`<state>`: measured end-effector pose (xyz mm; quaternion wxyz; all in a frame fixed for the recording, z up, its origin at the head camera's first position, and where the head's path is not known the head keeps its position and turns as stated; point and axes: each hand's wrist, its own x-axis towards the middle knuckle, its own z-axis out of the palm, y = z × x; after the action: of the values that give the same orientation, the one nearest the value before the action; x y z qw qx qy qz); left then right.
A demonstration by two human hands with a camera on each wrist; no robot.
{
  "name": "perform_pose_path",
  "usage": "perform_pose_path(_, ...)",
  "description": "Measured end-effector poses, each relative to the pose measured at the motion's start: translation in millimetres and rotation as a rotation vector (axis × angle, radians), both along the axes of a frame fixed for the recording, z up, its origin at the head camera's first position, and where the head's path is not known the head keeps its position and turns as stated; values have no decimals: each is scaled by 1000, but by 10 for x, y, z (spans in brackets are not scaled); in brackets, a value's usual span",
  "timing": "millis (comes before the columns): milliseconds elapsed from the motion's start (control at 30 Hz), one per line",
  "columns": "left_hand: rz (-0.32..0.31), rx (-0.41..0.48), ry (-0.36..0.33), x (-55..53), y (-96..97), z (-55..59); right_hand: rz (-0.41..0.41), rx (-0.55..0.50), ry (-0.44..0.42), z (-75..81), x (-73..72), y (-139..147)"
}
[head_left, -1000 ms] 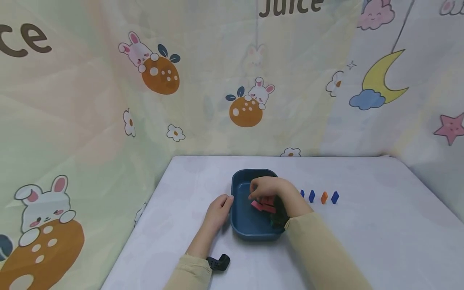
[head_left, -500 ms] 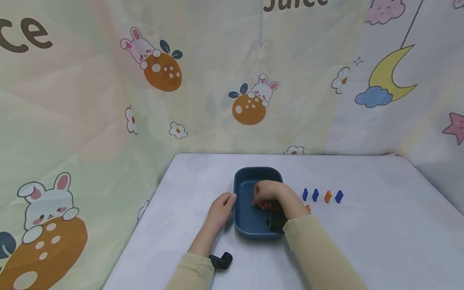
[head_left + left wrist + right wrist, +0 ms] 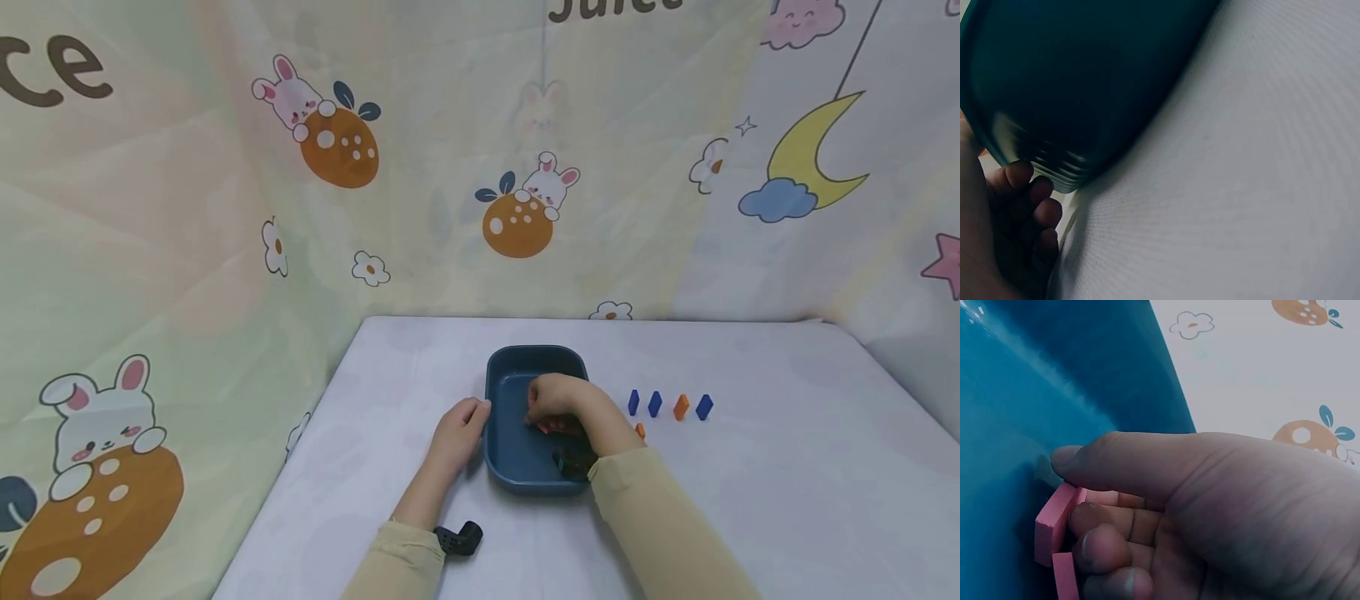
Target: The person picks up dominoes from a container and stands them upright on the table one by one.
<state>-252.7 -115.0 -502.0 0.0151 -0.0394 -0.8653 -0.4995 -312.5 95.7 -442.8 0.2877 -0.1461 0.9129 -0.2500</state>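
A dark blue plastic tray [image 3: 498, 467] stands on the white table. At its left rim is my left hand [image 3: 456, 429], thumb at the edge and fingers bent against the outer wall, as the left wrist view shows. My right hand [image 3: 561, 396] reaches down inside the tray. In the right wrist view its thumb and fingers pinch a pink domino [image 3: 1054, 522], low in the tray. A second pink domino [image 3: 1065, 576] lies right beside the fingertips. More reddish pieces under the palm are mostly hidden from the head view.
Right of the tray, blue dominoes and an orange domino [image 3: 681, 407] stand upright in a row. Another orange domino [image 3: 640, 431] shows partly behind the right wrist. A printed cloth [image 3: 435, 167] hangs behind the table [image 3: 787, 483].
My right hand has lowered slightly into the tray, its fingers closing over the pink pieces. The left hand stays at the rim. The head view has shifted a little.
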Motion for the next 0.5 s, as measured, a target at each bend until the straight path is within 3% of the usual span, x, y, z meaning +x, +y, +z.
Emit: perform_pose_path(500, -5, 12, -1, -2, -2, -5, 16, -88, 48, -18, 12, 16)
